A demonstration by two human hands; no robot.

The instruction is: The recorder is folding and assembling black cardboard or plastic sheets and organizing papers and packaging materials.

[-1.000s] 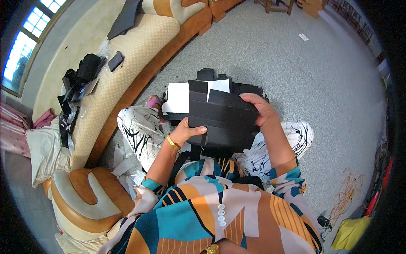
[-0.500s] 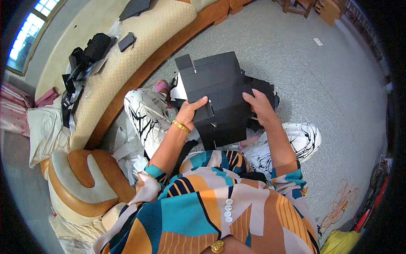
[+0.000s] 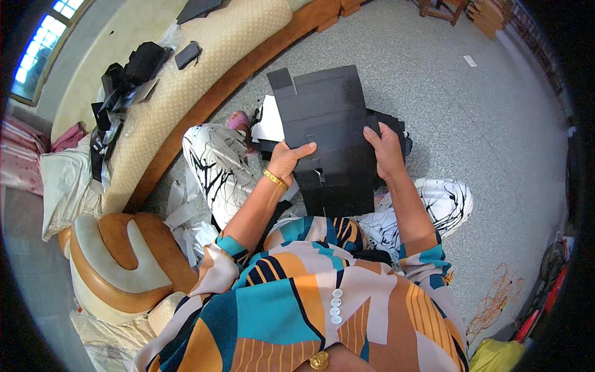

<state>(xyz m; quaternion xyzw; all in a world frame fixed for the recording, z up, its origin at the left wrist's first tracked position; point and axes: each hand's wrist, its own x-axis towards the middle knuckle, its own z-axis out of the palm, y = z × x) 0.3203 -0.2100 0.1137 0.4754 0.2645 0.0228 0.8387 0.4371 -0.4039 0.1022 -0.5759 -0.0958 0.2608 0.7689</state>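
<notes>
A flat black cardboard box blank (image 3: 331, 111) with creases, slots and a side flap hangs over my lap, tilted toward me. My left hand (image 3: 289, 162) is closed on its left edge, thumb on top beside a cut slot. Around the opposite edge, my right hand (image 3: 387, 150) is closed too, with its thumb on the front face. The fingers behind the board are mostly hidden. Beyond and below it, more black cardboard (image 3: 390, 124) sticks out at the right, and a white sheet (image 3: 268, 121) shows at the left.
To my left runs a long cream sofa (image 3: 204, 74) with black boxes and plastic wrapping (image 3: 124, 80) and a small black pouch (image 3: 187, 56). Clear plastic scraps (image 3: 186, 223) lie by a brown-and-cream armrest (image 3: 127, 260). An orange cord (image 3: 496, 304) lies on the grey floor at right.
The cardboard blank has turned slightly and shifted a little right, its far edge higher. Both hands keep their grip, the left moving right with it. More of the white sheet shows.
</notes>
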